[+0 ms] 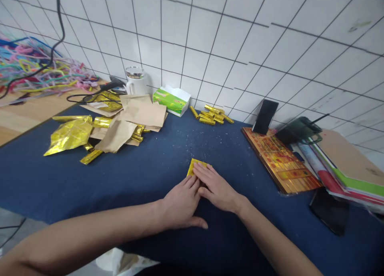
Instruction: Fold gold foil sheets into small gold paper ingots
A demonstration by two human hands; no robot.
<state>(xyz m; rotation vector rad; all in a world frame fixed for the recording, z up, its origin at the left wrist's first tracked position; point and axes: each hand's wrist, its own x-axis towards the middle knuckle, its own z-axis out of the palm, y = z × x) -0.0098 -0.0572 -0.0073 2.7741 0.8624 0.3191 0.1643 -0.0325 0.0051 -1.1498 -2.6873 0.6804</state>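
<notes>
A small gold foil piece (pixel 193 164) lies on the dark blue tabletop (pixel 168 148), partly covered by both hands. My right hand (pixel 216 188) rests on it from the right, fingers stretched out flat. From the left, my left hand (pixel 183 202) touches its near edge with the fingertips, its thumb held apart. The fingers of the two hands meet there. Farther back against the tiled wall sits a pile of gold foil rolls (pixel 211 116). To the left, a crumpled gold foil sheet (pixel 70 135) lies beside brown paper pieces (pixel 141 110) with more gold rolls under them.
A green tissue pack (pixel 172 100) and a white mug (pixel 137 82) stand at the wall. On the right, a phone (pixel 265 116) leans above a red-gold stack (pixel 280 160), beside folders (pixel 354 164) and a dark pouch (pixel 329 210). Colourful fuzzy sticks (pixel 45 70) lie far left.
</notes>
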